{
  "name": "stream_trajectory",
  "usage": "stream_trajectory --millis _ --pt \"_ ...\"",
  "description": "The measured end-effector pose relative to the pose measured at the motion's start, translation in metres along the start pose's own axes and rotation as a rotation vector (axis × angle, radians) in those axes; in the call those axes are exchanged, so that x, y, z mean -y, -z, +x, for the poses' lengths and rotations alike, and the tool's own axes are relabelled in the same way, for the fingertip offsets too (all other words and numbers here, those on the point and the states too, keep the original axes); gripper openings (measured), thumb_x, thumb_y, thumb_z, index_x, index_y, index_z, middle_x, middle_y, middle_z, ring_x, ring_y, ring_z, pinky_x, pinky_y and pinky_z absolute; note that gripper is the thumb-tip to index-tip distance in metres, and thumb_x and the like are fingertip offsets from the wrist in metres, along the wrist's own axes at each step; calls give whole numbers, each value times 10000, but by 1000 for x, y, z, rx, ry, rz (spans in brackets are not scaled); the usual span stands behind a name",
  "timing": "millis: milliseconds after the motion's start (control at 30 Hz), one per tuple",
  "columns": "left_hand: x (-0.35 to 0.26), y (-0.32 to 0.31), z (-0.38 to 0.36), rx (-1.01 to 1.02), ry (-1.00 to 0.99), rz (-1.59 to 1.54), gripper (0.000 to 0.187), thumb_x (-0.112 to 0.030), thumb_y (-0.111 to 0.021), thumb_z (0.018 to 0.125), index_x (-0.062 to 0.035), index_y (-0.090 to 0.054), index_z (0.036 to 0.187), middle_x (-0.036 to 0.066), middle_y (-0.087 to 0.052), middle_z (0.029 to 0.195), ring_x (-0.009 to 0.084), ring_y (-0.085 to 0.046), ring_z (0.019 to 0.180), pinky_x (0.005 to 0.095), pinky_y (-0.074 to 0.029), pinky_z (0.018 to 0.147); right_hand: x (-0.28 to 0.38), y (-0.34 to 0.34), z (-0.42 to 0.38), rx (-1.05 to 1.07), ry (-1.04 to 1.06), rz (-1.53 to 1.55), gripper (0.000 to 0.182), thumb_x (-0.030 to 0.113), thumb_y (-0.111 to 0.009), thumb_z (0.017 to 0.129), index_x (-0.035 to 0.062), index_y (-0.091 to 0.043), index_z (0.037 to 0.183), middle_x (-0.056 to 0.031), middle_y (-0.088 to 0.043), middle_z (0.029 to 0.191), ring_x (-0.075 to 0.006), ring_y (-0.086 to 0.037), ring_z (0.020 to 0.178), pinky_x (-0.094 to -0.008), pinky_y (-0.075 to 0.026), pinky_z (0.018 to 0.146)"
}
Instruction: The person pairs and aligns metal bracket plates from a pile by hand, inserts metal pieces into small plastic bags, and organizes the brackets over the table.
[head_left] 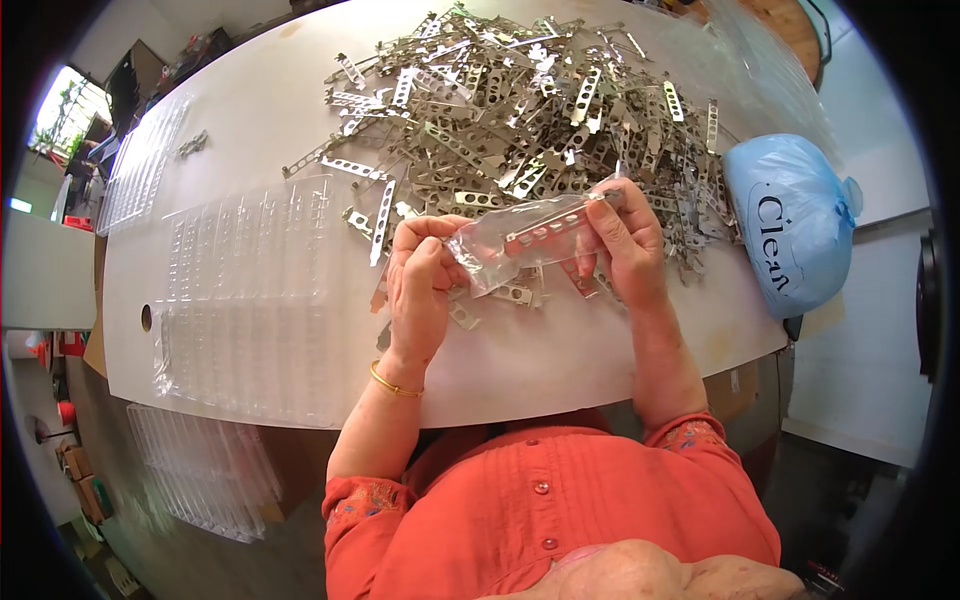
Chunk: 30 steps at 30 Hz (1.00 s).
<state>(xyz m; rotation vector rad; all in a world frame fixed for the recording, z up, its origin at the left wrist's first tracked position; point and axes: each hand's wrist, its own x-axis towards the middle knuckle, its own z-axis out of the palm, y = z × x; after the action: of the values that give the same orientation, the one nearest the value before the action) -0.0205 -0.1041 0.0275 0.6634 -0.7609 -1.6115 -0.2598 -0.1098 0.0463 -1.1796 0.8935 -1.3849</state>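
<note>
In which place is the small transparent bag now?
In the head view, the small transparent bag is between the left hand and the right hand, near the middle, at the near edge of the metal pile.

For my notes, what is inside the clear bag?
A metal strip with holes shows through the clear bag; part of it, under the right hand, cannot be seen.

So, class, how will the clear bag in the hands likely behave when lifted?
The clear bag probably flops, looking thin and wrinkled. The holed metal strip showing through it would likely keep that part stiff. The bag's gloss suggests slipperiness.
</note>
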Motion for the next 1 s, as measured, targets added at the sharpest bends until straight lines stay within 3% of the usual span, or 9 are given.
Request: stream_trajectory --millis 33,100,133,167,267,467,800,900,1000 --pt "2 -1 -1 5 3 -4 255 -109 -485 938 -2 -496 1169 156 -556 1233 227 -650 926 384 -605 729 2 -3 -1 9 -15 -8 115 175 -562 1037 64 -539 1020 -11 -562 677 -78 -522 504 -232 -415 439" --pt "3 -5 -3 153 -223 451 330 -115 -508 935 6 -483 1242 130 -552 1235 207 -626 986 377 -600 750 4 -4 -2 19 -30 -12 122 180 -564 1037 62 -539 1020 -8 -560 675 -75 -521 503 -225 -408 437" --pt "1 -12 -6 192 -211 429 407 -120 -606 929 9 -470 1290 111 -548 1233 161 -597 1020 332 -595 735 4 -3 -4 41 -73 -43 116 171 -569 1033 61 -539 1016 -7 -565 686 -70 -520 504 -216 -401 435" --pt "0 -12 -9 193 -211 431 407 -120 -606 929 9 -470 1290 111 -548 1233 161 -597 1020 332 -595 735 5 -2 -5 62 -114 -73 110 163 -573 1030 60 -538 1012 -5 -569 696 -65 -518 505 -206 -394 434" --pt "4 -12 -11 214 31 395 421 -60 -716 911 5 -493 1262 91 -606 1170 115 -665 856 243 -588 681 7 -10 -7 60 -110 -140 92 137 -582 1023 63 -534 995 -1 -583 730 -54 -516 508 -196 -384 429" --pt "14 -10 -12 225 66 409 178 35 -591 964 16 -567 1139 74 -694 989 110 -682 759 250 -600 662 4 -11 -7 93 -117 -73 88 131 -609 1007 65 -552 1010 1 -611 789 -41 -536 559 -194 -415 456" --pt "18 -10 -12 270 70 354 136 -45 -620 981 10 -576 1097 58 -689 929 70 -647 742 226 -544 650 1 -7 -10 96 -129 -118 95 156 -633 997 68 -612 1025 25 -617 797 -22 -532 613 -195 -449 525" --pt "11 -8 -11 279 15 296 185 -32 -604 987 27 -555 1155 98 -664 1090 108 -668 843 259 -599 725 -4 -4 -6 18 18 -136 86 160 -629 1000 76 -617 1016 31 -609 791 -22 -527 628 -192 -428 541" --pt "12 -5 -8 252 8 303 176 -50 -597 996 24 -546 1148 104 -661 1103 116 -675 847 274 -599 748 -4 -3 -4 -28 44 -129 75 155 -634 995 84 -613 983 43 -590 822 -14 -509 692 -184 -407 594"
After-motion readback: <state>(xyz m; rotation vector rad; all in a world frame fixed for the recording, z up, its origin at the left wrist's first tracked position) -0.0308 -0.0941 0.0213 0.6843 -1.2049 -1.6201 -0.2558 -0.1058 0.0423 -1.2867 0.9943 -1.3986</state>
